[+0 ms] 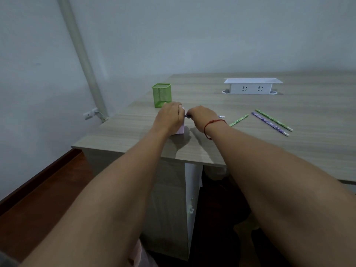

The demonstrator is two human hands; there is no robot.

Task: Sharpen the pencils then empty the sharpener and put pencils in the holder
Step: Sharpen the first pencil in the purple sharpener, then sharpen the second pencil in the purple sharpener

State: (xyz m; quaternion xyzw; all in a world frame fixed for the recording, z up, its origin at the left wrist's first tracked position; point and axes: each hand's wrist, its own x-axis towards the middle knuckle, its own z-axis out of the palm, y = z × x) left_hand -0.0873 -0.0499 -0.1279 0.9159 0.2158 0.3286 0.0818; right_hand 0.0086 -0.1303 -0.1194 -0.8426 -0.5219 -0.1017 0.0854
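The pink sharpener [180,130] is gripped from above by the left hand [170,117], fingers curled round it — near the green holder [161,95]. A pencil [186,116] is pinched by the right hand [201,117] at the sharpener's side; three pencils [270,123] are left on the table [250,147].

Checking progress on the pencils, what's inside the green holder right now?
Through the mesh, the green holder looks empty; no pencil sticks above its rim. Its bottom corner is hidden behind the left hand.

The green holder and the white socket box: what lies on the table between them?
Nothing: in the head view, the table is bare between the holder and the socket box.
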